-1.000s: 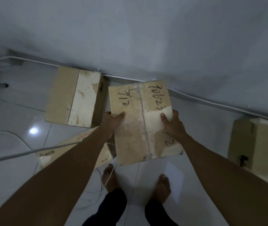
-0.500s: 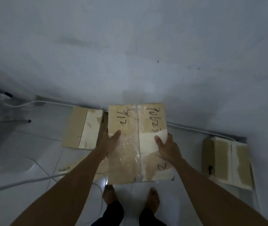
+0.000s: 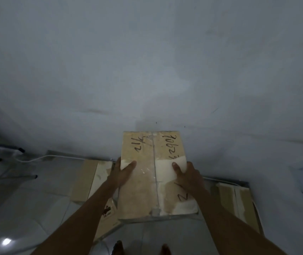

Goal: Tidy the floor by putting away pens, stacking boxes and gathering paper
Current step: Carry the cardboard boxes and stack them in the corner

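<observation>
I hold a taped cardboard box [image 3: 147, 181] with black handwriting on its top, lifted in front of me above the floor. My left hand [image 3: 122, 174] grips its left edge, thumb on top. My right hand [image 3: 187, 178] grips its right edge, thumb on the torn white patch. A second cardboard box [image 3: 89, 179] lies on the floor by the wall, left of the held one. A third box [image 3: 237, 201] lies on the floor at the right. A flat printed box [image 3: 109, 214] shows under my left forearm.
A grey wall [image 3: 147, 70] fills the upper view, close ahead. A white cable [image 3: 42, 158] runs along its base. Thin metal legs [image 3: 8, 177] stand at the far left on the glossy tiled floor [image 3: 27, 208]. My bare feet [image 3: 141, 250] show at the bottom.
The view has tilted up toward the wall, and the box in both hands has risen and sits higher and squarer in front of me. Both grips are unchanged.
</observation>
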A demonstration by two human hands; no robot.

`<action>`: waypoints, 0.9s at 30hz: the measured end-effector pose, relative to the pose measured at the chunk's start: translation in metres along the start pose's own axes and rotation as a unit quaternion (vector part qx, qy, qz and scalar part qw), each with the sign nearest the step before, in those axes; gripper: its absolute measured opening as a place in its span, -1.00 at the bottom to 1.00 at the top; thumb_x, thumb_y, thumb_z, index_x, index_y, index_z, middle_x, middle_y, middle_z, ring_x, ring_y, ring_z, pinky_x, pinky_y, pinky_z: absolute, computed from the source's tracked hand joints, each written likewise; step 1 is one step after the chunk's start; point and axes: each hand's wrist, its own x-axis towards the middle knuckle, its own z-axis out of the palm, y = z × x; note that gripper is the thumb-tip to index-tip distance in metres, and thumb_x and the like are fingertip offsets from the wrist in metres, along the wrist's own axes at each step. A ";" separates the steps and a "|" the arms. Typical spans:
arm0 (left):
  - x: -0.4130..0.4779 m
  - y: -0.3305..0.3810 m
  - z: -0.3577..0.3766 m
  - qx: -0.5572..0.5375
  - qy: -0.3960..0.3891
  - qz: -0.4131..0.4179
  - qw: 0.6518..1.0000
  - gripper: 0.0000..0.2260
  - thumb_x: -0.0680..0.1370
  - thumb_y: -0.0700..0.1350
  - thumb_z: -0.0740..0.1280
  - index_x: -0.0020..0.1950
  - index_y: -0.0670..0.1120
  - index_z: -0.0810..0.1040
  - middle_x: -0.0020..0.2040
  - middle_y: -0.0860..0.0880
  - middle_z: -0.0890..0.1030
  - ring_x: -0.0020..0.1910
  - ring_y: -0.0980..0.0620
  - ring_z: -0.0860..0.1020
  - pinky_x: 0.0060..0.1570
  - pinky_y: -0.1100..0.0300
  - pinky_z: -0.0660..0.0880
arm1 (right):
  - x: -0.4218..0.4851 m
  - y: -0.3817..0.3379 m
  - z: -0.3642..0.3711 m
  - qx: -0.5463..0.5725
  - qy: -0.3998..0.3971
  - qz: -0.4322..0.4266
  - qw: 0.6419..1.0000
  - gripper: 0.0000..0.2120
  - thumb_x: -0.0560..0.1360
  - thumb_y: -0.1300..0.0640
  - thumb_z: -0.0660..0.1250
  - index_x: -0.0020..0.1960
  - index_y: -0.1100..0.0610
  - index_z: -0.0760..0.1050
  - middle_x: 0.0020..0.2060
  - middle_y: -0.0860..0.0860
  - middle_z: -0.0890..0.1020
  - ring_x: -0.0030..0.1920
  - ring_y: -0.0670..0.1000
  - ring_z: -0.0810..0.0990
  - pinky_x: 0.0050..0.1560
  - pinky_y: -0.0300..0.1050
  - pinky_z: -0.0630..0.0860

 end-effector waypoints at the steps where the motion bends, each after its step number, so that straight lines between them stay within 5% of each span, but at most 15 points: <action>1: -0.007 0.011 -0.002 -0.005 0.005 0.009 1.000 -0.31 0.30 0.37 0.38 0.34 0.12 0.37 0.18 -0.02 0.57 0.13 -0.11 0.57 0.16 -0.14 0.52 | -0.004 -0.007 -0.009 0.003 0.012 -0.005 1.000 -0.33 0.48 -0.36 0.13 0.32 0.15 0.31 0.16 0.14 0.55 0.13 0.19 0.54 0.10 0.02 0.47; 3: -0.013 0.029 -0.005 -0.024 0.003 0.021 0.999 -0.34 0.29 0.35 0.41 0.31 0.13 0.40 0.16 -0.05 0.59 0.11 -0.14 0.59 0.14 -0.18 0.53 | -0.010 -0.018 -0.023 0.007 0.038 -0.010 0.999 -0.33 0.47 -0.36 0.14 0.31 0.16 0.33 0.14 0.15 0.55 0.11 0.19 0.55 0.09 0.02 0.48; 6: -0.027 0.059 -0.011 -0.079 -0.021 0.044 0.996 -0.59 0.47 0.03 0.40 0.29 0.00 0.45 0.13 -0.14 0.61 0.07 -0.17 0.60 0.08 -0.16 0.55 | -0.021 -0.038 -0.040 0.016 0.074 -0.011 0.997 -0.32 0.46 -0.38 0.14 0.30 0.14 0.34 0.12 0.14 0.56 0.10 0.19 0.55 0.09 0.04 0.49; 10: -0.034 0.075 -0.024 -0.103 -0.014 0.048 0.993 -0.52 0.32 0.13 0.45 0.20 0.07 0.50 0.10 -0.12 0.64 0.04 -0.17 0.63 0.07 -0.21 0.56 | -0.041 -0.063 -0.052 0.010 0.122 -0.024 0.992 -0.33 0.45 -0.38 0.15 0.26 0.16 0.35 0.10 0.16 0.55 0.07 0.20 0.55 0.06 0.04 0.50; 14: -0.049 0.082 -0.029 -0.109 -0.038 0.069 0.991 -0.68 0.52 -0.04 0.35 0.25 -0.02 0.43 0.08 -0.12 0.60 0.03 -0.16 0.61 0.00 -0.06 0.58 | -0.058 -0.071 -0.053 0.011 0.143 -0.023 0.989 -0.33 0.44 -0.40 0.14 0.22 0.15 0.35 0.07 0.14 0.56 0.04 0.18 0.56 0.04 0.04 0.53; 27: -0.042 0.093 -0.028 -0.064 -0.091 0.071 0.991 -0.64 0.51 0.02 0.35 0.28 -0.02 0.43 0.10 -0.13 0.60 -0.02 -0.14 0.61 -0.13 0.06 0.57 | -0.093 -0.069 -0.057 0.008 0.169 0.040 0.985 -0.27 0.44 -0.40 0.16 0.29 0.19 0.29 0.16 0.16 0.51 0.13 0.18 0.52 0.07 0.03 0.47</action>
